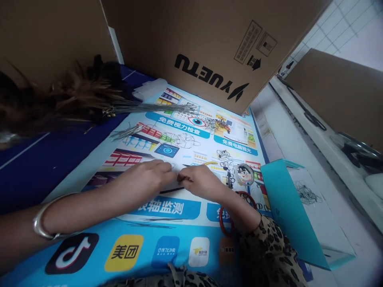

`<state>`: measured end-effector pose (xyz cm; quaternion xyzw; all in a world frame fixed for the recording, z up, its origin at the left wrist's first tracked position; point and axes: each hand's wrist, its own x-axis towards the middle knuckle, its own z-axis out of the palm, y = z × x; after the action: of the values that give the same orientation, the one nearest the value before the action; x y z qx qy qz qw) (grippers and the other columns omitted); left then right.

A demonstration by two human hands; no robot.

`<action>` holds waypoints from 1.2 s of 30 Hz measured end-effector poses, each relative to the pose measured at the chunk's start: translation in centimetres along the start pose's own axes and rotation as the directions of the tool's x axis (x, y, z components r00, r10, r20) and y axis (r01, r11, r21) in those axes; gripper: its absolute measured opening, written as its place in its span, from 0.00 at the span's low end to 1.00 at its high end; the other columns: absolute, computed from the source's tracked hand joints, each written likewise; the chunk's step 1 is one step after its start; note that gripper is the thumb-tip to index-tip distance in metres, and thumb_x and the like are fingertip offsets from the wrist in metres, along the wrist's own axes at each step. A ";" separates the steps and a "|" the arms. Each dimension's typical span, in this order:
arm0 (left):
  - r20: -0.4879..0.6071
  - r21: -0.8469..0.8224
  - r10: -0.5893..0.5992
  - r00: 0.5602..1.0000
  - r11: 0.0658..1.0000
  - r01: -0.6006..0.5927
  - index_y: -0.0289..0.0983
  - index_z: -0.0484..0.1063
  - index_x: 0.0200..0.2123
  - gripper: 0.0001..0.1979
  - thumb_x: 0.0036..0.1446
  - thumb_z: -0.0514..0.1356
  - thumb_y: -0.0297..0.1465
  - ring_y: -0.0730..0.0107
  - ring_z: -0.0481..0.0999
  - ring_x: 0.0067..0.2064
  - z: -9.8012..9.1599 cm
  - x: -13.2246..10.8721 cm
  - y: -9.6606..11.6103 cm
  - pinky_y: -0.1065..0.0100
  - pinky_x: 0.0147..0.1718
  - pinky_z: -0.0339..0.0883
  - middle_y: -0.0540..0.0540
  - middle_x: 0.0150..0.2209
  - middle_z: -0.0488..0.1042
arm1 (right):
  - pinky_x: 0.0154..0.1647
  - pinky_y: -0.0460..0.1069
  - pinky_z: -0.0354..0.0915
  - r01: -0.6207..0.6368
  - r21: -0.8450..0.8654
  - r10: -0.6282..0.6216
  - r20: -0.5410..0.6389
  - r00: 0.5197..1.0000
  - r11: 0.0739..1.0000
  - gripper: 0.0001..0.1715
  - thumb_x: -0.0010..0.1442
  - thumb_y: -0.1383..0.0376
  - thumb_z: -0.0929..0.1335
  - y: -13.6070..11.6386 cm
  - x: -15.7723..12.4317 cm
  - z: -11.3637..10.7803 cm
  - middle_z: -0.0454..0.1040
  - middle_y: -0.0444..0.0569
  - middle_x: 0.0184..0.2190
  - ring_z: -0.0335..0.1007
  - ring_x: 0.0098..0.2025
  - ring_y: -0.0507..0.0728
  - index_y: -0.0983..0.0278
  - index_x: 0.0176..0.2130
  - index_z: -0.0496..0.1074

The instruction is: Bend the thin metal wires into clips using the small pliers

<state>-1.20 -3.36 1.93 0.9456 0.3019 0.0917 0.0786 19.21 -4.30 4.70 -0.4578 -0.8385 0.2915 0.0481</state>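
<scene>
Left hand [157, 174] and right hand [200, 181] met over the surface [203, 230], fingers curled; could not tell what, if anything, either grip held. Dark strip [172, 191] lay just near of them. Wire loops [186, 139], farther off, appeared already shaped; straight wire bundle [161, 107], far left, looked unworked. Tangled wire [308, 193] sat in teal box [290, 211], right.

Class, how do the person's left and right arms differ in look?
The left arm wears a silver bangle; the right arm shows none. The right arm has a leopard-print sleeve; the left arm shows no sleeve. Both reach over the printed sheet, left hand and right hand close together with curled fingers.
</scene>
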 end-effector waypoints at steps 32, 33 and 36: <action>0.205 -0.977 -0.477 0.855 -0.153 0.149 0.36 0.70 0.26 0.11 0.53 0.67 0.35 0.73 0.70 0.27 2.5 1.3 -0.8 0.71 0.30 0.62 0.52 0.22 0.73 | 0.30 0.46 0.69 0.163 0.944 0.395 -0.272 0.878 0.288 0.13 0.52 0.59 0.75 0.9 2.2 5.5 0.76 0.42 0.23 0.72 0.25 0.50 0.65 0.32 0.73; 0.197 -0.979 -0.482 0.854 -0.151 0.140 0.36 0.70 0.26 0.11 0.53 0.66 0.35 0.73 0.71 0.28 2.6 1.3 -0.8 0.70 0.31 0.63 0.52 0.23 0.73 | 0.30 0.46 0.69 0.166 0.944 0.399 -0.275 0.875 0.285 0.13 0.52 0.59 0.75 0.9 2.2 5.5 0.76 0.42 0.23 0.72 0.25 0.50 0.65 0.32 0.73; 0.191 -0.979 -0.488 0.852 -0.158 0.128 0.36 0.71 0.27 0.10 0.54 0.66 0.35 0.73 0.71 0.29 2.8 1.4 -0.7 0.70 0.32 0.64 0.51 0.24 0.74 | 0.29 0.45 0.68 0.185 0.944 0.413 -0.288 0.864 0.273 0.12 0.52 0.59 0.75 0.6 2.3 5.5 0.76 0.42 0.23 0.72 0.25 0.50 0.65 0.32 0.73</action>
<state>0.09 -2.23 -0.74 0.4607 0.3648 0.3752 0.7168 16.44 -4.70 -0.62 -0.4540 -0.4144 0.6118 0.4978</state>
